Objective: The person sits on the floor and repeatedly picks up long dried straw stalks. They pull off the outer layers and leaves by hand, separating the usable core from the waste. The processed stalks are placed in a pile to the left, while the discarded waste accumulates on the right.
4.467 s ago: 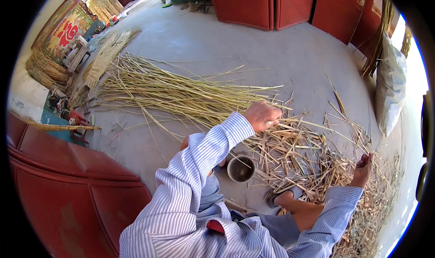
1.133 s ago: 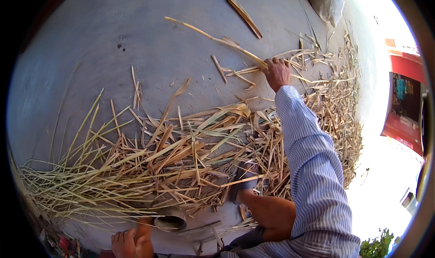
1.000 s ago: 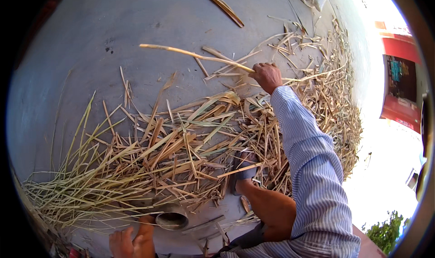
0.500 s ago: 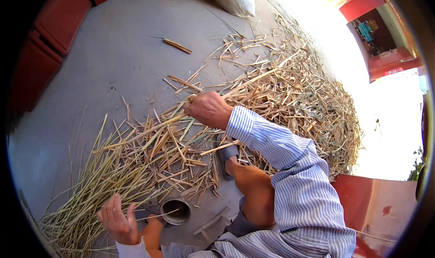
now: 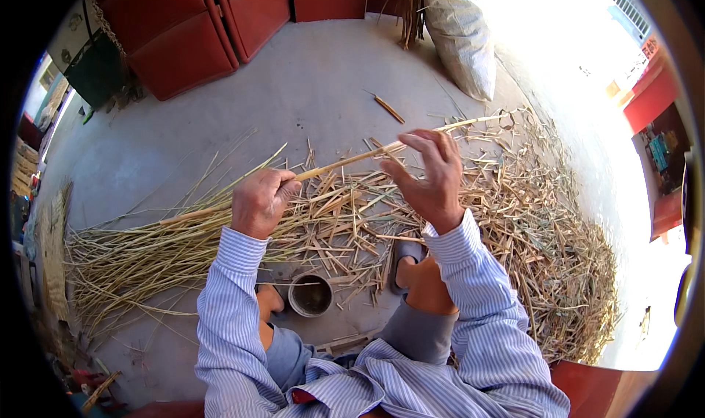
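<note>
A long pale-yellow dry stalk (image 5: 341, 162) runs slantwise in front of me, its right part rising away toward the far right. My left hand (image 5: 263, 200) is closed round it, thumb against fingers. Beside the stalk, farther right, my right hand (image 5: 433, 179) is open, thumb apart from slightly curved fingers; whether the fingertips touch the stalk I cannot tell. Under the left hand lies a heap of thin greenish-yellow stalks (image 5: 139, 264). Below and beyond the right hand spreads a pile of broken husks and straw (image 5: 529, 234).
A round metal bowl (image 5: 311, 295) with dark contents stands on the floor between my feet. A slim stick (image 5: 388, 109) lies farther off. At the back are a white sack (image 5: 459, 36), a bundle of dry stalks (image 5: 413, 14) and red furniture (image 5: 176, 44).
My left hand has come up from the lower left and gripped the stalk. My right hand has moved right and opened. The view has swung, showing more red furniture and the sack.
</note>
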{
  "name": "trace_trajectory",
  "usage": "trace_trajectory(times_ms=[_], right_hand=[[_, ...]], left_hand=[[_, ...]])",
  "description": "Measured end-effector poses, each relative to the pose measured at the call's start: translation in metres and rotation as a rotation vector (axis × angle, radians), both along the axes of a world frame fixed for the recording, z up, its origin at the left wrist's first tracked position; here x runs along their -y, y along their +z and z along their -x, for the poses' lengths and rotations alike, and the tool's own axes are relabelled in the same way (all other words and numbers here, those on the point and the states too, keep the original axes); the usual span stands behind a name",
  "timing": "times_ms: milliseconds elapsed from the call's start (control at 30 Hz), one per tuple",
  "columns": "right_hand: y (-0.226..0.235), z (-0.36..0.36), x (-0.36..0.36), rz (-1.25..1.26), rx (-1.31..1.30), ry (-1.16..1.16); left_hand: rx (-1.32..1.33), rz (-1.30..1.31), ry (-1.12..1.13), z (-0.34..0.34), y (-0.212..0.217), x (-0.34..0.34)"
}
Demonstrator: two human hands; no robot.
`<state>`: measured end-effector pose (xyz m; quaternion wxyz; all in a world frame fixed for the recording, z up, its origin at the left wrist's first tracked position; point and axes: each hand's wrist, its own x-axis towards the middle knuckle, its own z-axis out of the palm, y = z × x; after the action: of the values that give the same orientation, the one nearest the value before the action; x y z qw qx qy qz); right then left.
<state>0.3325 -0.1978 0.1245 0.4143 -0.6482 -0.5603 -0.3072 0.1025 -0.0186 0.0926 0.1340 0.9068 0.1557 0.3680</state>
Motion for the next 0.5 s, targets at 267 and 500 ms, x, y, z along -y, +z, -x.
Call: trace_trajectory(times_ms=[267,500], right_hand=[[-0.054,-0.022,-0.024,-0.181,-1.887,0.730],[-0.089,-0.049,-0.039,-0.312,-1.897,0.641]], left_hand=[[0.043,0.113,-0.049,-0.013,-0.015,-0.007],[-0.093,-0.123,0.000,-0.011,-0.023,-0.011]])
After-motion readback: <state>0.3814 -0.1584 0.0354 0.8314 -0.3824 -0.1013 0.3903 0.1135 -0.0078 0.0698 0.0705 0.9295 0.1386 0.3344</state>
